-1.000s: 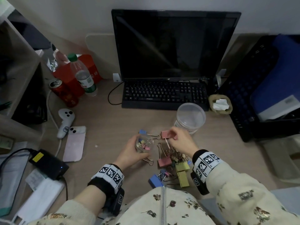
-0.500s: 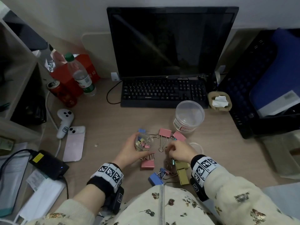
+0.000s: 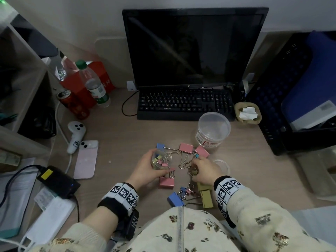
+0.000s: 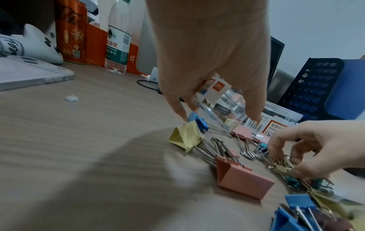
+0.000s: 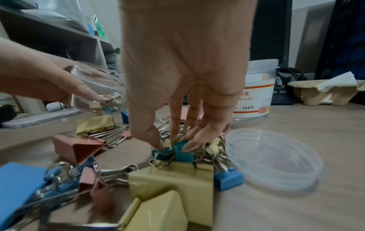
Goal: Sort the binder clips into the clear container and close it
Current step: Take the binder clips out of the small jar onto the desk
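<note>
My left hand [image 3: 160, 161] grips a small clear container [image 3: 160, 160], tilted, with several small coloured binder clips inside. My right hand [image 3: 195, 169] reaches down into a tangle of small clips [image 5: 177, 153] and pinches some between thumb and fingers. Large clips lie around: pink ones [image 3: 167, 181] [image 3: 186, 147] [image 3: 202, 151], a blue one [image 3: 176, 198] and yellow ones [image 3: 206, 196]. A loose clear lid [image 3: 222, 165] lies right of my right hand. In the left wrist view the container [image 4: 227, 101] sits under my fingers, above a yellow clip [image 4: 187, 139].
A larger lidded clear tub [image 3: 212, 130] with a label stands behind the clips, before the keyboard [image 3: 183, 104] and monitor. A phone [image 3: 86, 159], a controller, a can and a bottle sit left. A paper tray [image 3: 247, 113] and a black crate [image 3: 291, 99] sit right.
My right hand let go of the pink clip it held near the tub, came back toward me and now digs into the small clips. My left hand keeps hold of the container.
</note>
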Demonstrator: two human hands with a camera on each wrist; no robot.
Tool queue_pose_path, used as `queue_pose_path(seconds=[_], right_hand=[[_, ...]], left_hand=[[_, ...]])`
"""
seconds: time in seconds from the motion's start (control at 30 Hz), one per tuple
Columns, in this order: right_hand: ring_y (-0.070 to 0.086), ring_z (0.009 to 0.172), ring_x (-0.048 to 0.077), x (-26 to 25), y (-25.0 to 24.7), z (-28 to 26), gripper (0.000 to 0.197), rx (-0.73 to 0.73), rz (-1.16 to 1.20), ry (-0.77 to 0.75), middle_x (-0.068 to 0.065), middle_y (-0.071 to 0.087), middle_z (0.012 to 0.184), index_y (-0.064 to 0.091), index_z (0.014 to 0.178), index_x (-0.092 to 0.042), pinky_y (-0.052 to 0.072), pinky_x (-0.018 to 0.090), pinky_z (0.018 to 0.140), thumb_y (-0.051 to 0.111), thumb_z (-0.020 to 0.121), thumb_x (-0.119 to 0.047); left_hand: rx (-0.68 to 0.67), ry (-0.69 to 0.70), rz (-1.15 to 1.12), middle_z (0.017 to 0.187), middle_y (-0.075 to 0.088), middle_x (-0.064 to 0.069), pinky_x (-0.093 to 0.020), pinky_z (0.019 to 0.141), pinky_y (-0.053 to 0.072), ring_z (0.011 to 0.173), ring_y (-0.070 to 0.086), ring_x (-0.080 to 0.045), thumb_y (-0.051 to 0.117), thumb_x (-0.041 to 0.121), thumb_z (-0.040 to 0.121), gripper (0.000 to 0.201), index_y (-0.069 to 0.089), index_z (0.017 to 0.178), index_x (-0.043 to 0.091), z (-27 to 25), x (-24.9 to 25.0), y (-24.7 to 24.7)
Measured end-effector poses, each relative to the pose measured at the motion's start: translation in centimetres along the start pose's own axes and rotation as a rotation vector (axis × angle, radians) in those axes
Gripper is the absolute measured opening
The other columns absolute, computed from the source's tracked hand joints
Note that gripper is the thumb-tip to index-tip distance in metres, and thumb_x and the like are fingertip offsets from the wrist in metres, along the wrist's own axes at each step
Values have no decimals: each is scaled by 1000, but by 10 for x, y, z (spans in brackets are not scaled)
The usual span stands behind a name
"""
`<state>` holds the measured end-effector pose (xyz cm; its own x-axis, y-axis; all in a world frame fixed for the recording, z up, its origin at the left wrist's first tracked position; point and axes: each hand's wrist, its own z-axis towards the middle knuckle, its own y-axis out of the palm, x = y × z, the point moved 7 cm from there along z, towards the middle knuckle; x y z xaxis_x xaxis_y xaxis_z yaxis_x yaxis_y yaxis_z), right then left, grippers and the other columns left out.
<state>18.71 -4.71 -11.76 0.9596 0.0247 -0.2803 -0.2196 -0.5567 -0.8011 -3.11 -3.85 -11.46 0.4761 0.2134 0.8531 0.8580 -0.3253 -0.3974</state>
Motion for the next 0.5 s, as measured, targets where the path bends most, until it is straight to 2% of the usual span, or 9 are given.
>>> queue_pose_path(seconds=[0.13, 0.23, 0.3, 0.37, 0.5], right_hand=[[58, 99, 22, -1, -3, 3, 31, 12, 41, -31, 3, 57, 114, 62, 108, -17, 52, 37, 81, 66, 78, -17], [58, 101, 22, 2, -4, 2, 26, 18, 83, -37, 2, 59, 111, 64, 105, -17, 52, 37, 84, 64, 80, -11], [60, 97, 21, 3, -9, 2, 19, 43, 127, -41, 1, 59, 105, 67, 98, -18, 52, 33, 80, 64, 82, -10], [60, 92, 18, 1, -19, 2, 12, 84, 177, -49, 0, 60, 100, 68, 92, -17, 50, 28, 76, 64, 83, -10], [61, 87, 15, -15, -40, 5, 6, 138, 352, -91, -2, 60, 99, 69, 85, -19, 55, 33, 82, 70, 82, -13]], left_hand=[[30, 2, -5, 120, 64, 19, -42, 104, 49, 115, 62, -5, 93, 35, 56, 59, 59, 102, 48, -2, -3, -2], [34, -4, -25, 119, 66, 18, -43, 105, 49, 114, 63, -5, 92, 36, 55, 58, 60, 103, 46, -3, -4, -2], [35, -3, -13, 122, 64, 17, -44, 106, 48, 117, 61, -7, 90, 44, 52, 61, 59, 105, 48, -2, -4, -3], [34, -12, -10, 123, 63, 17, -44, 107, 47, 119, 60, -7, 90, 45, 52, 62, 58, 105, 49, -2, -5, -3], [23, -12, -19, 123, 63, 15, -45, 105, 49, 115, 63, -8, 91, 41, 53, 61, 58, 103, 51, -1, -4, -1]])
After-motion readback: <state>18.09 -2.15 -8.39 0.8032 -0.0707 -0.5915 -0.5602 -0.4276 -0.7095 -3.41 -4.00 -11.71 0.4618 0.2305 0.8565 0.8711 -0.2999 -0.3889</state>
